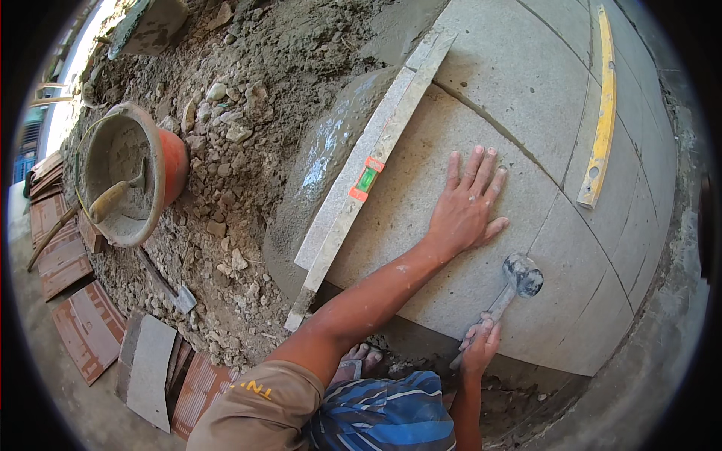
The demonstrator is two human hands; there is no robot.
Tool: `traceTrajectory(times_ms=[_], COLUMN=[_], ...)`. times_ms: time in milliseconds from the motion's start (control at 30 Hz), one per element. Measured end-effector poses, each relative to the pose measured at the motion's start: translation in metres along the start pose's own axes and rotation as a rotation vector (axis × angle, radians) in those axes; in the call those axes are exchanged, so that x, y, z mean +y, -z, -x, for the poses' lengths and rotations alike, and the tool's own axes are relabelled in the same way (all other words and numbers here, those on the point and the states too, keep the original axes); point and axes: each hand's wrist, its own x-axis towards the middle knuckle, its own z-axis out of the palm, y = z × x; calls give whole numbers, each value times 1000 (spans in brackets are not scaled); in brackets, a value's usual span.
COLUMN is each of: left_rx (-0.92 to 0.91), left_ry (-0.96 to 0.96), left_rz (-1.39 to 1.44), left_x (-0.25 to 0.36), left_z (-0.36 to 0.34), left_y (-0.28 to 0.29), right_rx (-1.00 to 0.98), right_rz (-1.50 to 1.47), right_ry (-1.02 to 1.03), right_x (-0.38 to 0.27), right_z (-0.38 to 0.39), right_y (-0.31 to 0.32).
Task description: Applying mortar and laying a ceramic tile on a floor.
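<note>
My left hand (470, 199) lies flat with fingers spread on a large grey paving tile (383, 244). My right hand (481, 344) grips the handle of a rubber mallet (523, 276), whose dusty dark head is over the tiles, right of my left hand. Along the tile's left edge rests a long spirit level (389, 135) with an orange-framed green vial. Wet grey mortar (320, 161) borders that edge. Whether the mallet head touches the tile I cannot tell.
A yellow straight bar (599, 113) lies on the tiles at right. At left, an orange bucket (174, 161) holds mortar and a trowel (116, 197) on rubble. A hammer (169, 286) lies nearer, by reddish tiles (89, 331). My foot (365, 357) is at the tile's near edge.
</note>
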Motion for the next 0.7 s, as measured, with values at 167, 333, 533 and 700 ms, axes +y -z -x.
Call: traceTrajectory(times_ms=[167, 333, 533, 700], left_rx=[-4, 1, -1, -2], left_ry=[-4, -10, -11, -4], left_rz=[-6, -16, -26, -34], left_x=[0, -1, -1, -1], left_z=[0, 0, 0, 0], left_y=[0, -1, 0, 2], right_rx=[-4, 23, 29, 72], right_rz=[9, 37, 25, 1], right_ry=[26, 19, 32, 32], right_x=[0, -1, -1, 9], right_z=[-1, -2, -2, -4], right_y=[-1, -3, -5, -4])
